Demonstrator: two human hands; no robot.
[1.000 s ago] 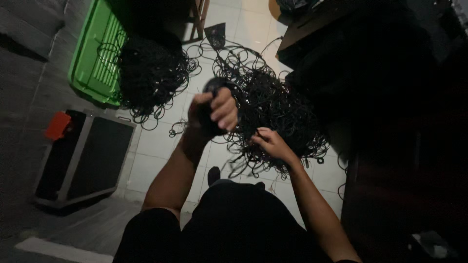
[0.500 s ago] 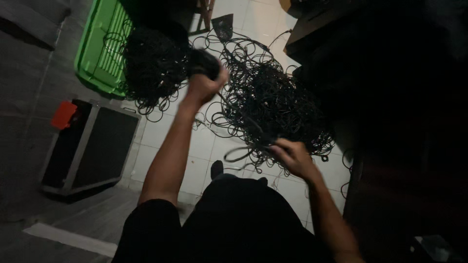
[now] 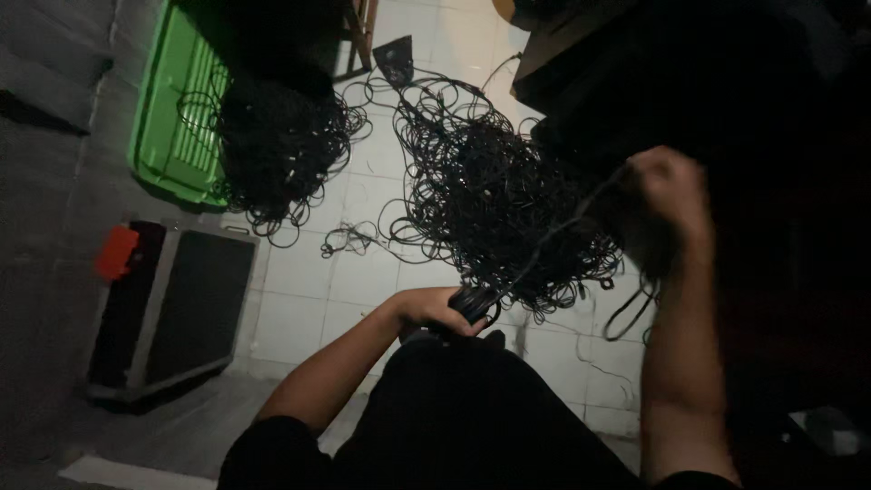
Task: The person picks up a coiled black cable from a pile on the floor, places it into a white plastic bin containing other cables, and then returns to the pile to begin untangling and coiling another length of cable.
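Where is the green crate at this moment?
In the head view, the green crate lies at the upper left on the floor, a heap of black cables spilling from it, above the black case.

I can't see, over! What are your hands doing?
Left hand grips black cable bundle. Right hand raised, pulling one cable. Tangled cable pile beneath.

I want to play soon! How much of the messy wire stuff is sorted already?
Done: one heap of black wire lies by the green crate. In hand: the left hand grips a small coiled bundle, and the right hand, blurred, pulls a strand up. Left: a big tangle still sprawls on the tiled floor. So lots remains, probably.
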